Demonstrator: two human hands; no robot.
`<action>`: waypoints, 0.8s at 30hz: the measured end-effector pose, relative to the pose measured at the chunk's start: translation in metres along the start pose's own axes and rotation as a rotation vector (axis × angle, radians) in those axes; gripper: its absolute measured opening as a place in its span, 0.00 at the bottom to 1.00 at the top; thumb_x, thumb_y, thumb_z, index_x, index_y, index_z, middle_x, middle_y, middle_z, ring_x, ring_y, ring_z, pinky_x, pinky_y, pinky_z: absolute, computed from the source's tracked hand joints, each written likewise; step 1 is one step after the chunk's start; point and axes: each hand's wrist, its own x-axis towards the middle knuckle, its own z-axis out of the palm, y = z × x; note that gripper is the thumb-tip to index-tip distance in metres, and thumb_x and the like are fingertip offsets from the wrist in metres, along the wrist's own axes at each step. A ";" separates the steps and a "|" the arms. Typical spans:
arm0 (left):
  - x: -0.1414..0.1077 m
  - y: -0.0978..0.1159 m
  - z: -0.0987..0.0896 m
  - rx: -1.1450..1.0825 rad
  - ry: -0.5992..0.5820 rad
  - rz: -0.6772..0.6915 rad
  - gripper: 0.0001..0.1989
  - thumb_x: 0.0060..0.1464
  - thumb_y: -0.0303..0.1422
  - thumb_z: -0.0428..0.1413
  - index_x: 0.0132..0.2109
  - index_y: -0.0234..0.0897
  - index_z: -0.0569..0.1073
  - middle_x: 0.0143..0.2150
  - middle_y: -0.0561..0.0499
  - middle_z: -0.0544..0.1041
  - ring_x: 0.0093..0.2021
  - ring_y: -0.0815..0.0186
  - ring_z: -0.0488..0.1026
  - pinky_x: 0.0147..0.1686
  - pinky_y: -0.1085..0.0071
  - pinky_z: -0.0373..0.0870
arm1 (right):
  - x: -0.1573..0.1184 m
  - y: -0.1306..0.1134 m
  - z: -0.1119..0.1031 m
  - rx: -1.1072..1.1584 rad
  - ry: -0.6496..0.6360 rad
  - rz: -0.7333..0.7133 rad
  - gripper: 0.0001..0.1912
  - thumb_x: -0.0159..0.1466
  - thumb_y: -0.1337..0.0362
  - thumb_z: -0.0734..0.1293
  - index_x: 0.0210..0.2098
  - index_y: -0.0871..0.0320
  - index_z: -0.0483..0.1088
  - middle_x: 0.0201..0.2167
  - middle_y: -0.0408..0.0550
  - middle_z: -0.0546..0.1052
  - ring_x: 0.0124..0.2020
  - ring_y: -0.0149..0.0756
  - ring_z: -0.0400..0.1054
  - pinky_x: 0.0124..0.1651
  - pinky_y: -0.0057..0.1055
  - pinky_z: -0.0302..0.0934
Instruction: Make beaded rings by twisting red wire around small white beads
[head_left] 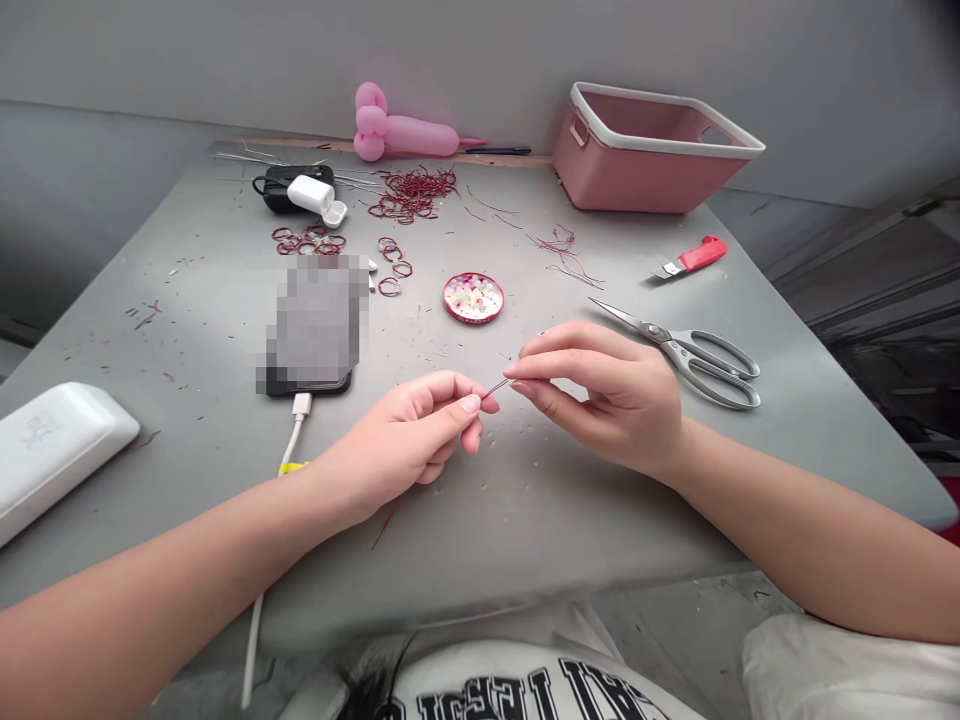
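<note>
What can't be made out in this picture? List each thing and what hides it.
All in the head view:
Phone: screen masked by pixel blocks.
Pink basket: floor hidden behind its near wall.
White case: cut off by the left edge.
Dark red thread: gripped parts covered by the left hand and right hand.
Beads: too small and heaped to count.
Shirt lettering: cut off by the bottom edge.

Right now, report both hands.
Left hand: closed, pinching thin dark-red cord.
Right hand: thumb and fingertips together at the cord's other end.
</note>
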 end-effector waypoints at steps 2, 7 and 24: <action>0.000 0.000 0.000 -0.007 0.000 -0.006 0.06 0.62 0.34 0.50 0.39 0.38 0.69 0.27 0.57 0.66 0.18 0.78 0.46 0.18 0.76 0.42 | -0.001 0.001 0.000 0.003 -0.018 0.000 0.10 0.64 0.73 0.64 0.38 0.54 0.73 0.32 0.47 0.75 0.30 0.31 0.71 0.31 0.29 0.68; 0.000 -0.001 -0.002 0.023 0.020 0.011 0.08 0.61 0.37 0.52 0.37 0.37 0.68 0.25 0.58 0.66 0.17 0.79 0.48 0.17 0.77 0.43 | -0.002 0.001 0.002 0.076 -0.038 -0.012 0.09 0.63 0.75 0.65 0.38 0.56 0.73 0.31 0.49 0.74 0.31 0.30 0.70 0.31 0.29 0.67; -0.005 0.001 0.001 0.189 0.087 0.090 0.08 0.58 0.41 0.56 0.39 0.42 0.72 0.18 0.61 0.61 0.19 0.77 0.54 0.17 0.82 0.51 | -0.001 -0.005 0.002 0.186 -0.046 -0.012 0.08 0.62 0.76 0.67 0.37 0.58 0.72 0.31 0.47 0.73 0.30 0.28 0.69 0.32 0.27 0.68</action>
